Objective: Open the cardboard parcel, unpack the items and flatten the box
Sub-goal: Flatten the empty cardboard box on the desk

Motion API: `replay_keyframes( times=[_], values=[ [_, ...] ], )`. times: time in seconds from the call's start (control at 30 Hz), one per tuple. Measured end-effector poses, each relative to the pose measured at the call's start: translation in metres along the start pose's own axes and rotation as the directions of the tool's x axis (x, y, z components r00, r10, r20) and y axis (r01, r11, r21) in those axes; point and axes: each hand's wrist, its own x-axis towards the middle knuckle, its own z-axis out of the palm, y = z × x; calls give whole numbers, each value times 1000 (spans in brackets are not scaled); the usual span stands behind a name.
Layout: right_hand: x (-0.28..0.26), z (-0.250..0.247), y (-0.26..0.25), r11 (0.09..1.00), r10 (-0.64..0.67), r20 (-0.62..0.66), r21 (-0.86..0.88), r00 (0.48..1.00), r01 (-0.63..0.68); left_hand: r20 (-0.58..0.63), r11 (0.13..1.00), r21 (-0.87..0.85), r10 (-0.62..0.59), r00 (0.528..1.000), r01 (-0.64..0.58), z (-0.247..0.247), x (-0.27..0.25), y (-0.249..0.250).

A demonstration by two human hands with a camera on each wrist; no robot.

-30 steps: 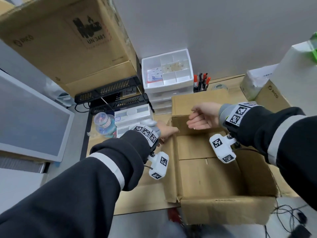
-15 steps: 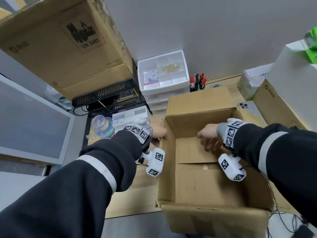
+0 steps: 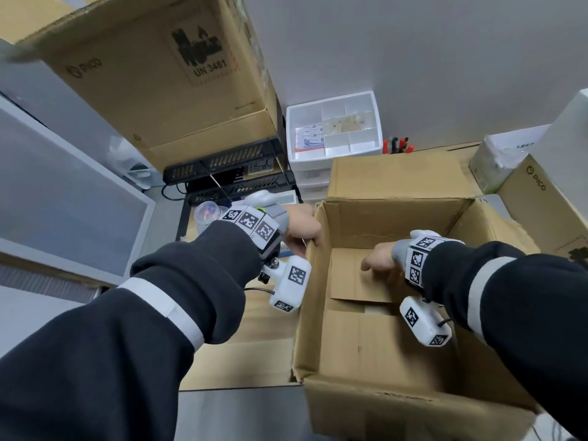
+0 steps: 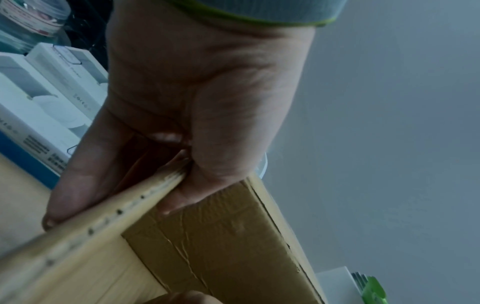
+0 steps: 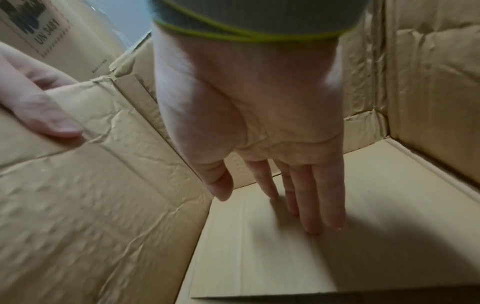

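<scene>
The brown cardboard box (image 3: 375,354) stands open in front of me, with nothing inside but its bottom flaps. My left hand (image 3: 300,229) grips the top edge of its left wall near the far corner, thumb inside and fingers outside, as the left wrist view shows around the wall's rim (image 4: 109,218). My right hand (image 3: 380,259) reaches down inside the box. Its fingers (image 5: 306,205) are straight and press on the far bottom flap (image 5: 285,257). The box's far top flap (image 3: 397,176) stands up behind.
A large PICO carton (image 3: 152,78) sits on black devices (image 3: 222,173) at the back left. White drawer trays (image 3: 334,125), small white product boxes (image 4: 44,102), a clear plastic jar (image 3: 208,213) and another carton (image 3: 541,211) at the right surround the box. A flat cardboard sheet (image 3: 241,354) lies under my left arm.
My right hand has gone from above the far flap down into the box onto the bottom flap. The left hand stays on the left wall, which now stands upright.
</scene>
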Motion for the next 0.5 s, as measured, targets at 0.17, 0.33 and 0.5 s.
replay_keyframes(
  times=[0.17,0.33,0.5],
  values=[
    [-5,-5,-8,1000,-8,-17,-20,1000,7,-31,999,44,19,999,-18,-10,-10,5],
    [-4,-7,-9,1000,0,-39,-14,999,-1,-25,998,46,38,999,-37,-17,-20,9],
    [-24,-8,-8,995,-27,-53,-100,998,21,-30,997,26,77,997,-76,-25,-31,14]
  ],
)
